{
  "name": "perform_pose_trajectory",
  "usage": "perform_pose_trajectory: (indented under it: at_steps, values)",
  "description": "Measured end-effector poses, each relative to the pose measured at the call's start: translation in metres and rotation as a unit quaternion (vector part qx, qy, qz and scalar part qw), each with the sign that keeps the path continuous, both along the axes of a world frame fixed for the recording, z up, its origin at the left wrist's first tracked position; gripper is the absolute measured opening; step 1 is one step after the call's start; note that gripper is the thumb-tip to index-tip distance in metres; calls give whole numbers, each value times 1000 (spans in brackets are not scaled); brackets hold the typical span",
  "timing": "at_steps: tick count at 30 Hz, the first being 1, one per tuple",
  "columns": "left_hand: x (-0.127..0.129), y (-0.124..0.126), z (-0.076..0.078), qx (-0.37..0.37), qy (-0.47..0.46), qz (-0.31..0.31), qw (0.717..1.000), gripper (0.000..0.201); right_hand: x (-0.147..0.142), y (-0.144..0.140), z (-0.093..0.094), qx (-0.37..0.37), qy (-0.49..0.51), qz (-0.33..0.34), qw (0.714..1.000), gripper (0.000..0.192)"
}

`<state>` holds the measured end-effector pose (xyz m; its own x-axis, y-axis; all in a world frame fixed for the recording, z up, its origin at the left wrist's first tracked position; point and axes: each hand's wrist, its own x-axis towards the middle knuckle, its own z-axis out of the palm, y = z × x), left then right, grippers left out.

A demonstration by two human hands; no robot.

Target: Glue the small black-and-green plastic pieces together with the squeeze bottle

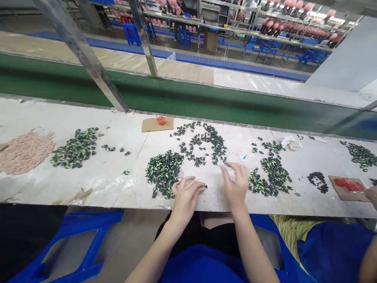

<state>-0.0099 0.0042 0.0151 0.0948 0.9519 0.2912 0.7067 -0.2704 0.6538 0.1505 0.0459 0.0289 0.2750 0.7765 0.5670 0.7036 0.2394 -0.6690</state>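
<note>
My left hand (pixel 188 192) is closed in a pinch on a small black-and-green part (pixel 205 187), just above the white tabletop. Beside its wrist and fingers lies a heap of similar black-and-green parts (pixel 163 171). To the right, my right hand (pixel 237 181) reaches forward with thumb and index finger a little apart; no part shows between them. Its fingertips are close to the near edge of a loose scatter of small black pieces (pixel 217 142). Another pile of black-and-green parts (pixel 273 175) lies to the right of that hand.
A red cup (pixel 160 120) stands on cardboard (pixel 149 125) at the back. A small blue-tipped item (pixel 244 157) and crumpled white paper (pixel 291 143) lie rightward. Pink pieces (pixel 28 152) are heaped far left. A green conveyor belt (pixel 188 97) runs behind; a co-worker's hand (pixel 372 195) shows right.
</note>
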Motion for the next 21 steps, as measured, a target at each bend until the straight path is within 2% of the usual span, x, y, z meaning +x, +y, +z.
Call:
perform_pose_trajectory:
  at_steps: [1, 3, 6, 9, 15, 21]
  values:
    - [-3, -1, 1, 3, -5, 8, 1000, 19, -8, 5, 0, -38, -10, 62, 997, 18]
    - [-9, -3, 3, 7, -13, 25, 1000, 19, -22, 20, -2, -104, -26, 126, 986, 22]
    - [-17, -4, 3, 5, -16, 43, 999, 19, -38, 46, -7, -184, -85, 159, 966, 14]
    - [-24, -5, 2, 3, -22, 56, 998, 18, -45, 62, -11, -239, -131, 160, 949, 8]
    - [-32, -4, 3, -3, -34, 75, 997, 16, -35, 55, -15, -233, -131, 134, 954, 12]
    - [-28, 1, 9, -6, -44, 53, 998, 15, -28, 47, -20, -198, -149, 133, 960, 8]
